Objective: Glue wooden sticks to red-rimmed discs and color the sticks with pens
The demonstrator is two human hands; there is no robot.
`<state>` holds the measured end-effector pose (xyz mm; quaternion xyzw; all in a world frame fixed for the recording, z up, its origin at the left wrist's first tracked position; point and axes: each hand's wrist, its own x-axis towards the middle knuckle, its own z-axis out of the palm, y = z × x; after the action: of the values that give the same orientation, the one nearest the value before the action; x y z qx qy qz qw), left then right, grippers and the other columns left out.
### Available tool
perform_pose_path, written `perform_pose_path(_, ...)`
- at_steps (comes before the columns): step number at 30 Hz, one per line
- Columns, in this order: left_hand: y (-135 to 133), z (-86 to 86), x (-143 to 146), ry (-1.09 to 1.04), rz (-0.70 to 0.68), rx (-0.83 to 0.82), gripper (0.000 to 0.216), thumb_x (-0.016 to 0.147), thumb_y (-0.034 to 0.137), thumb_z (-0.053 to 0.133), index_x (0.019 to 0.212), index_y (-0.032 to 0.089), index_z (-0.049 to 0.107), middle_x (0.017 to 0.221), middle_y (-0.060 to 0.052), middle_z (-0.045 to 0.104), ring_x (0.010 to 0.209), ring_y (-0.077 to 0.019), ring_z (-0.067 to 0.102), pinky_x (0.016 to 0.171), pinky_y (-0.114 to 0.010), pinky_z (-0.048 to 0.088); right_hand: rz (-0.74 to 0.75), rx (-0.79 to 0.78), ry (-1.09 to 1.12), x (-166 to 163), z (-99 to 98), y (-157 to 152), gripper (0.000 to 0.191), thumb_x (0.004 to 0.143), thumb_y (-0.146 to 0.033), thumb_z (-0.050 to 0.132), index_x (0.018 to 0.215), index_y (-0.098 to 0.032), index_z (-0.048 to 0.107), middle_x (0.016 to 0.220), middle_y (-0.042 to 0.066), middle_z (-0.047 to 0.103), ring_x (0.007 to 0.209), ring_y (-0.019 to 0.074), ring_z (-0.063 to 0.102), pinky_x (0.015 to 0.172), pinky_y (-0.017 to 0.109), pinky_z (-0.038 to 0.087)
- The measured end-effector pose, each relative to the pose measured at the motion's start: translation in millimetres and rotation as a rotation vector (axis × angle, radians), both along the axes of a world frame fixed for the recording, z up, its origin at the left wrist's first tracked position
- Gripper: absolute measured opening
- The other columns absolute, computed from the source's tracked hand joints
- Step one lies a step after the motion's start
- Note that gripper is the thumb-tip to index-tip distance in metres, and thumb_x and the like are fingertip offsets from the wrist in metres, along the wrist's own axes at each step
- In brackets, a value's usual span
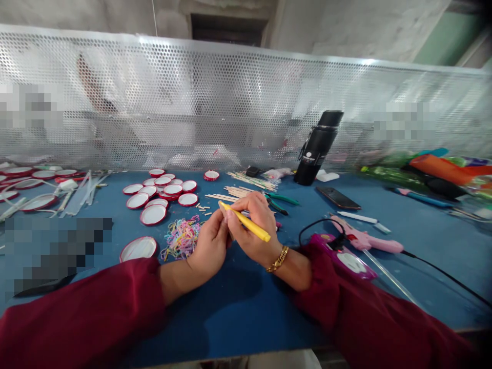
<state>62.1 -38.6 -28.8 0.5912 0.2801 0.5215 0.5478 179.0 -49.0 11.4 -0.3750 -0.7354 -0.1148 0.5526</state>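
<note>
My right hand [258, 230], with a gold chain bracelet at the wrist, is closed around a yellow marker [251, 225] in a writing grip. The marker's tip end points up and left, meeting the fingertips of my left hand [210, 245]. Those left fingers are pinched together; whatever they may hold is hidden behind them. Just left of that hand lies a heap of small pastel bands [182, 237]. Beyond both hands are thin wooden sticks [226, 197] and pliers with green handles [286, 199]. Short cut stick pieces [203, 208] are scattered near the bands.
Red-rimmed white lids [154, 214] are clustered on the left. A black bottle [318, 148] stands against the perforated metal screen [238, 102]. To the right lie a phone [338, 198], a pink glue gun [365, 240] with a trailing cord, and a purple packet [349, 261].
</note>
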Motion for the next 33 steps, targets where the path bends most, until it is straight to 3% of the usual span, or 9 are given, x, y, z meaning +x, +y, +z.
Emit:
perform_pose_path(25,-0.8,4.4,-0.2,0.030,-0.016,0.045,0.038,0.089,0.055,0.048,0.094,0.017,0.052,0.061,0.005,0.041,0.047,-0.0063,0.034,0.042,-0.020,0.029,-0.006,0.019,-0.024,1.4,-4.1,3.6,0.011,0.082,-0.019,0.060,0.085,-0.024,0.051,0.078,-0.002,0.062,0.077,0.0166,0.057,0.082,0.039,0.045)
perform_pose_path(33,0.7,1.7,0.3,0.031,-0.011,0.018,0.033,0.090,0.050,0.049,0.085,0.017,0.048,0.062,0.005,0.042,0.049,-0.0063,0.037,0.045,-0.020,0.030,-0.056,0.023,-0.032,2.6,-3.4,4.0,0.008,0.084,-0.019,0.057,0.085,-0.024,0.051,0.076,-0.002,0.061,0.075,0.0166,0.056,0.081,0.039,0.043)
